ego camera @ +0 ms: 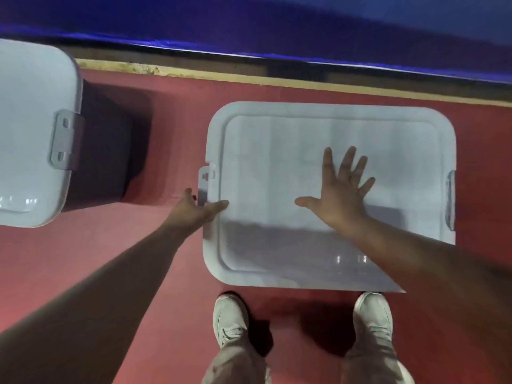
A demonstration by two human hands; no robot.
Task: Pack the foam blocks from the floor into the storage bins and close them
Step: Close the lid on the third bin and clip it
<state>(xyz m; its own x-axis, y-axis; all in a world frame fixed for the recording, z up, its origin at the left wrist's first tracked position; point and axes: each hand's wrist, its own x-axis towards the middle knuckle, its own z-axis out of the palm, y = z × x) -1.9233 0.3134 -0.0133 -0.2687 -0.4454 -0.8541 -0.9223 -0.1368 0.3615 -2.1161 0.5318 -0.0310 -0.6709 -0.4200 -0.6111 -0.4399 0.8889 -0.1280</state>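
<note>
Two white plastic storage bins, lidded, contents hidden: centre bin (277, 148); second bin (30, 120) at 9 o'clock, cut off. Grips: right hand (342, 195) wide, flat on centre lid; left hand (194, 210) pinches its latch (204, 181), fingertips hidden.

Down at 6 o'clock: 2 pale grey lace-up sneakers — left shoe (230, 320), right shoe (374, 317) — under loose khaki trousers (235, 364). Forearms (110, 273) are bare all the way to the left hand (194, 209) at 9 o'clock and right hand (343, 195) at 3.
</note>
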